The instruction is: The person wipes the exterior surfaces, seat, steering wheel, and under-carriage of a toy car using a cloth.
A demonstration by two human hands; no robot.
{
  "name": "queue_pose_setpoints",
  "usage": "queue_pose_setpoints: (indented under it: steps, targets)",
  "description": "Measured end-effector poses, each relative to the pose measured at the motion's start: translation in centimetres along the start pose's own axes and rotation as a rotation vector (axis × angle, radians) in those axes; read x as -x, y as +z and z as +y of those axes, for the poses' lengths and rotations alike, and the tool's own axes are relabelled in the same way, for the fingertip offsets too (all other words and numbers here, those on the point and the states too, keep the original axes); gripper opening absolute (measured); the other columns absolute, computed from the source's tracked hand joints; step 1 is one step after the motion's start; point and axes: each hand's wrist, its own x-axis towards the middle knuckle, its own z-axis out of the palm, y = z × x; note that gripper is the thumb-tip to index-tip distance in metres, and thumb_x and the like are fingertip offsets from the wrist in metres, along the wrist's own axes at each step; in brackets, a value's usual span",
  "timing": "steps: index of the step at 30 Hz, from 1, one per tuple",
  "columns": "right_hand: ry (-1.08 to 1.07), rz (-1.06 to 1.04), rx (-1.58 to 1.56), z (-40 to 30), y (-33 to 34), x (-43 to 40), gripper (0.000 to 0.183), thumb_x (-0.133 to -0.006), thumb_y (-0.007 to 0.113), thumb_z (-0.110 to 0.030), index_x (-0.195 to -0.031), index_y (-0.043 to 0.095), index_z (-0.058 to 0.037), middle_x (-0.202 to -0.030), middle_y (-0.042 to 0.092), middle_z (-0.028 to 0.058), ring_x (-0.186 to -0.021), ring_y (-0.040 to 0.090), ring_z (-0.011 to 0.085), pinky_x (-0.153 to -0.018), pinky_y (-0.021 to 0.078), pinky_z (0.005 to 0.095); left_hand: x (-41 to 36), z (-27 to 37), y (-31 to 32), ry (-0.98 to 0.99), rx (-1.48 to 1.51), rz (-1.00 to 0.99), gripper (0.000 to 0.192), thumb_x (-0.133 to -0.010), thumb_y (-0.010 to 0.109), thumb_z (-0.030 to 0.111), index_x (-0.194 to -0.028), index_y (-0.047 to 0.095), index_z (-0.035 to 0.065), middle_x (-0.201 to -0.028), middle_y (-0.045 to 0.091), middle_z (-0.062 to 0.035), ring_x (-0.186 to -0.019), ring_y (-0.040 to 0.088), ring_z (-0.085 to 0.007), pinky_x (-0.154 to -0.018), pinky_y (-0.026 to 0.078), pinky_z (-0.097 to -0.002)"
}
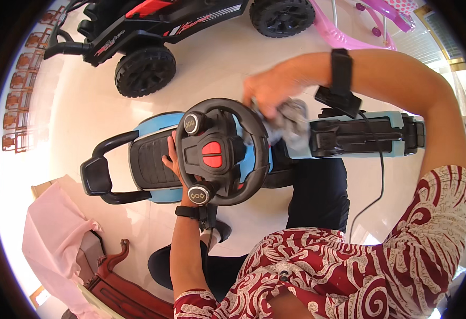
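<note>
A blue and black ride-on toy car point(159, 119) stands before me, with a black steering wheel point(260, 149) that has red buttons in its middle. My left hand point(174, 157) is under the wheel's near side, over the black seat point(150, 159), fingers apart; the wheel and a round knob hide part of it. Just beyond the wheel's right rim, my right hand point(270, 89) grips a grey cloth point(294, 121) against the car's front part; the hand is slightly blurred. A black strap with a small device is on each wrist.
A larger black and red ride-on vehicle point(145, 71) stands at the top. Right of it is a pink wheeled frame point(336, 36). At the lower left, a pink cloth point(53, 231) drapes near carved red wooden furniture point(129, 293). A thin cable point(381, 175) hangs from the right wrist device.
</note>
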Motion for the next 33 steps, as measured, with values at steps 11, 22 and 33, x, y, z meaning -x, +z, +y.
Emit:
queue_pose_setpoints:
  steps: [11, 22, 33]
  targets:
    - [-0.067, 0.168, 0.092, 2.8, 2.0, -6.0, 0.028, -0.061, 0.057, -0.001, -0.088, 0.062, -0.0008, -0.074, 0.06, 0.0144, -0.073, 0.057, 0.0212, -0.062, 0.0445, 0.0345, 0.8, -1.1, 0.0, 0.001, 0.093, 0.006, 0.042, -0.086, 0.048, 0.031, -0.123, 0.05, 0.0099, -0.137, 0.038, -0.0097, -0.131, 0.026, -0.0265, -0.094, 0.014, -0.0612]
    - [-0.11, 0.372, 0.369, -6.4, 2.2, 13.5, 0.031, -0.064, 0.056, -0.008, -0.093, 0.062, -0.0007, -0.075, 0.061, 0.0156, -0.064, 0.058, 0.0245, -0.059, 0.0467, 0.0333, 0.6, -1.1, 0.7, 0.087, 0.213, -0.063, 0.042, -0.086, 0.047, 0.031, -0.122, 0.05, 0.0095, -0.137, 0.039, -0.0098, -0.13, 0.027, -0.0264, -0.094, 0.014, -0.0599]
    - [0.424, 1.184, 0.857, 4.2, 11.4, 24.8, 0.018, -0.064, 0.06, -0.006, -0.081, 0.059, -0.0024, -0.088, 0.056, 0.0112, -0.086, 0.053, 0.0292, -0.068, 0.0465, 0.0369, 1.3, -2.4, 2.5, 0.133, 0.324, -0.124, 0.043, -0.086, 0.047, 0.031, -0.122, 0.05, 0.009, -0.136, 0.039, -0.0098, -0.13, 0.027, -0.0262, -0.094, 0.015, -0.0587]
